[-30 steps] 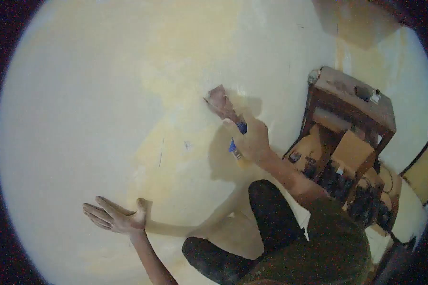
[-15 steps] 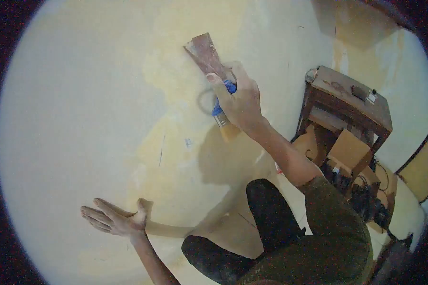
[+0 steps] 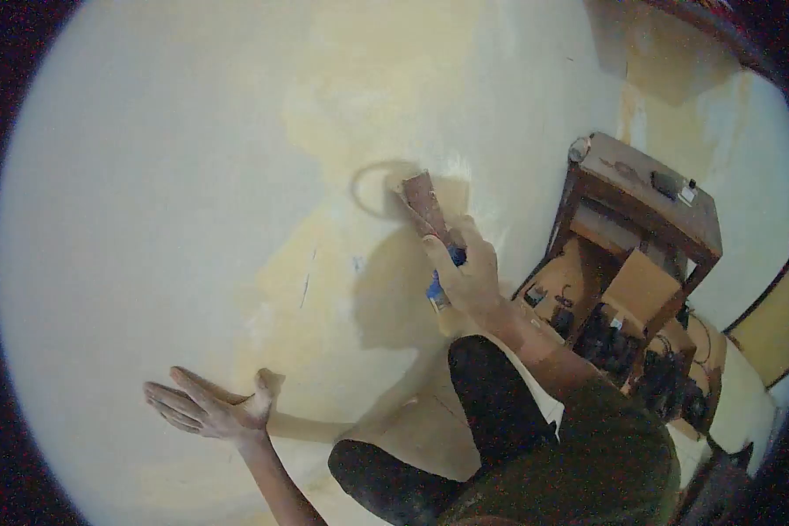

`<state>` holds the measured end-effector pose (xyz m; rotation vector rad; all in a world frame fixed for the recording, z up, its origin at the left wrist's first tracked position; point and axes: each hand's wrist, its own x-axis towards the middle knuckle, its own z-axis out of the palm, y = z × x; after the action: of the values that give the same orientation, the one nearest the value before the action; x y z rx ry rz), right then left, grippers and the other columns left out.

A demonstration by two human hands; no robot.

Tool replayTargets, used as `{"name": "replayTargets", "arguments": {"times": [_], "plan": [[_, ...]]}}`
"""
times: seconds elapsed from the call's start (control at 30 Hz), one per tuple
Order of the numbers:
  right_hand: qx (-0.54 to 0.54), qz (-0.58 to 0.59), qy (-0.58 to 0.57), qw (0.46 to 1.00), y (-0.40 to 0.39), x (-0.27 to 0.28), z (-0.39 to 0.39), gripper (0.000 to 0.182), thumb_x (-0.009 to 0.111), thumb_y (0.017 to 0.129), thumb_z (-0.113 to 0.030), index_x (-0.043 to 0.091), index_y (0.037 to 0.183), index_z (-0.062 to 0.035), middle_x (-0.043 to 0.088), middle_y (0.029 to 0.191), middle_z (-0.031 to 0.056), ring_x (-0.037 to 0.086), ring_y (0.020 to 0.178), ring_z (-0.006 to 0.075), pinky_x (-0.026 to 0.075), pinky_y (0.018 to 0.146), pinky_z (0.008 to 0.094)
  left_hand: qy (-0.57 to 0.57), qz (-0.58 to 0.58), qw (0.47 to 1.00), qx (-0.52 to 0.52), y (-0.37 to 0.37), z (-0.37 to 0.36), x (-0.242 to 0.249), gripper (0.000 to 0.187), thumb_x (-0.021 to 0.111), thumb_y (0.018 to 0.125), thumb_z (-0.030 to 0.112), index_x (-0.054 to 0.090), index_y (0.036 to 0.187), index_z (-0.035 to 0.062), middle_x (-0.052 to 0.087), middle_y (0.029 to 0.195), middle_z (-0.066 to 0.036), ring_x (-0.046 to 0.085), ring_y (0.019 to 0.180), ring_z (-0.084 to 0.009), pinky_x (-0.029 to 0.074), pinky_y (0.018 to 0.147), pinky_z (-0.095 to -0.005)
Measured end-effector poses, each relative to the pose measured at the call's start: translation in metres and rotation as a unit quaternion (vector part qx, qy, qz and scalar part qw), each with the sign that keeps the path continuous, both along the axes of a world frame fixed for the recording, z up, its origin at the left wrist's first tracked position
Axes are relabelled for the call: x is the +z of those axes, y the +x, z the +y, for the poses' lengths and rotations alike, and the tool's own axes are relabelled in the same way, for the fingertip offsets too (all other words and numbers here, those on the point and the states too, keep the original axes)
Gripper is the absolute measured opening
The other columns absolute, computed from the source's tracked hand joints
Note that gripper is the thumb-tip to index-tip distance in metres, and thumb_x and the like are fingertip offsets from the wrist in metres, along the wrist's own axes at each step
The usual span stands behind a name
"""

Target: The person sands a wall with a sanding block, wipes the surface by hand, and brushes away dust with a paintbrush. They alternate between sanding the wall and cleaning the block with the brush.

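Note:
My right hand [image 3: 472, 276] is wrapped round a paintbrush [image 3: 435, 289] with a blue handle, its pale bristles pointing down toward my knee. From the same grip a stiff reddish-brown strip [image 3: 422, 200], sandpaper by its look, sticks up with its pale-dusted end close to the wall [image 3: 140, 237]. The wall is pale, with yellowish patches and a few blue marks; a dark shadow falls on it beside the strip. At the lower left my left hand [image 3: 210, 408] is open, fingers stretched and thumb apart, lying by the wall surface with nothing in it.
On the right stands a brown wooden table [image 3: 640, 171] with small items on top. Beneath it are open cardboard boxes [image 3: 644, 285] holding black cables and gear. My bent knees [image 3: 491, 394] in dark trousers are close to the wall's foot.
My right hand has moved down and slightly right along the wall, carrying the brush and strip. My left hand stays nearly where it was. The view has shifted slightly.

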<state>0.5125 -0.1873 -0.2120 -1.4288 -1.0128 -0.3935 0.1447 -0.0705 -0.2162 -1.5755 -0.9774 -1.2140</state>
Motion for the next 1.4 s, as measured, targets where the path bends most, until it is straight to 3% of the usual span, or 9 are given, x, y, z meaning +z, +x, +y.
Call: {"name": "replayTargets", "arguments": {"times": [0.2, 0.33, 0.47, 0.5, 0.67, 0.93, 1.07, 1.23, 1.4], "plan": [[0.028, 0.077, -0.050, 0.995, 0.002, 0.091, 0.005, 0.040, 0.071, 0.098, -0.039, 0.069, 0.116, -0.0033, 0.073, 0.090, 0.0184, 0.074, 0.082, 0.0309, 0.056, 0.074, 0.0426, 0.017, 0.008, 1.000, -0.003, 0.005, 0.002, 0.005, 0.111, 0.050, 0.085, 0.083, 0.030, 0.163, 0.0064, 0.021, 0.168, -0.029, 0.024, 0.155, -0.0483, 0.021, 0.123, -0.0618], [0.050, 0.044, 0.032, 0.997, -0.001, 0.001, 0.001, 0.043, 0.075, 0.094, -0.044, 0.068, 0.103, -0.0024, 0.071, 0.088, 0.0184, 0.071, 0.080, 0.0380, 0.054, 0.075, 0.0471, 0.010, 0.005, 1.000, 0.005, 0.001, 0.001, 0.003, 0.111, 0.051, 0.085, 0.081, 0.029, 0.164, 0.0067, 0.022, 0.168, -0.029, 0.023, 0.155, -0.0475, 0.021, 0.123, -0.0603], [-0.043, 0.010, -0.025, 0.999, 0.008, 0.078, 0.008, 0.045, 0.073, 0.095, -0.045, 0.069, 0.100, -0.0010, 0.070, 0.082, 0.0185, 0.071, 0.078, 0.0370, 0.052, 0.070, 0.0491, 0.020, 0.009, 1.000, 0.008, 0.006, 0.000, 0.002, 0.109, 0.051, 0.086, 0.080, 0.030, 0.164, 0.0066, 0.022, 0.168, -0.029, 0.023, 0.155, -0.0472, 0.021, 0.123, -0.0601], [0.035, 0.053, -0.058, 0.996, 0.010, 0.086, 0.008, 0.040, 0.071, 0.098, -0.035, 0.067, 0.116, -0.0001, 0.072, 0.091, 0.0163, 0.071, 0.082, 0.0230, 0.054, 0.076, 0.0374, 0.025, 0.013, 1.000, 0.002, 0.007, 0.001, 0.004, 0.109, 0.051, 0.086, 0.080, 0.030, 0.164, 0.0068, 0.022, 0.168, -0.029, 0.023, 0.155, -0.0474, 0.021, 0.123, -0.0602], [0.017, -0.017, -0.024, 0.999, -0.003, -0.021, -0.010, 0.037, 0.074, 0.095, -0.036, 0.066, 0.104, -0.0014, 0.067, 0.073, 0.0137, 0.067, 0.064, 0.0222, 0.051, 0.061, 0.0390, 0.013, -0.003, 1.000, 0.010, 0.003, -0.002, -0.002, 0.109, 0.052, 0.086, 0.081, 0.031, 0.164, 0.0081, 0.022, 0.168, -0.029, 0.022, 0.155, -0.0485, 0.021, 0.123, -0.0613], [0.060, 0.010, -0.095, 0.994, 0.026, 0.017, -0.020, 0.044, 0.074, 0.092, -0.040, 0.068, 0.121, -0.0060, 0.072, 0.090, 0.0202, 0.073, 0.082, 0.0352, 0.055, 0.074, 0.0474, -0.037, 0.020, 0.997, -0.061, 0.005, -0.017, -0.008, 0.110, 0.058, 0.085, 0.077, 0.026, 0.165, 0.0083, 0.014, 0.171, -0.027, 0.014, 0.157, -0.0482, 0.016, 0.123, -0.0654], [0.069, 0.089, -0.130, 0.985, 0.031, -0.113, -0.075, 0.038, 0.076, 0.093, -0.034, 0.068, 0.117, -0.0057, 0.074, 0.091, 0.0159, 0.073, 0.082, 0.0321, 0.056, 0.073, 0.0431, -0.079, 0.043, 0.994, -0.065, 0.052, -0.031, 0.013, 0.115, 0.070, 0.081, 0.066, 0.019, 0.166, 0.0064, 0.011, 0.171, -0.028, 0.008, 0.158, -0.0490, 0.012, 0.125, -0.0655], [0.190, 0.586, -0.040, 0.786, -0.010, -0.200, -0.133, 0.029, 0.066, 0.102, -0.034, 0.067, 0.104, -0.0042, 0.066, 0.081, 0.0022, 0.063, 0.069, 0.0149, 0.053, 0.063, 0.0312, -0.056, 0.036, 0.992, -0.103, 0.117, -0.037, 0.081, 0.106, 0.078, 0.079, 0.045, 0.026, 0.165, 0.0106, 0.016, 0.172, -0.022, 0.012, 0.159, -0.0443, 0.014, 0.127, -0.0594], [0.548, 0.564, -0.179, 0.591, -0.046, -0.262, -0.092, 0.045, 0.053, 0.107, -0.049, 0.065, 0.110, -0.0061, 0.060, 0.089, 0.0004, 0.056, 0.075, 0.0121, 0.046, 0.069, 0.0268, -0.027, 0.078, 0.992, -0.100, 0.153, -0.046, 0.180, 0.098, 0.078, 0.083, 0.040, 0.030, 0.164, 0.0139, 0.020, 0.172, -0.020, 0.014, 0.159, -0.0409, 0.017, 0.127, -0.0560]]}}
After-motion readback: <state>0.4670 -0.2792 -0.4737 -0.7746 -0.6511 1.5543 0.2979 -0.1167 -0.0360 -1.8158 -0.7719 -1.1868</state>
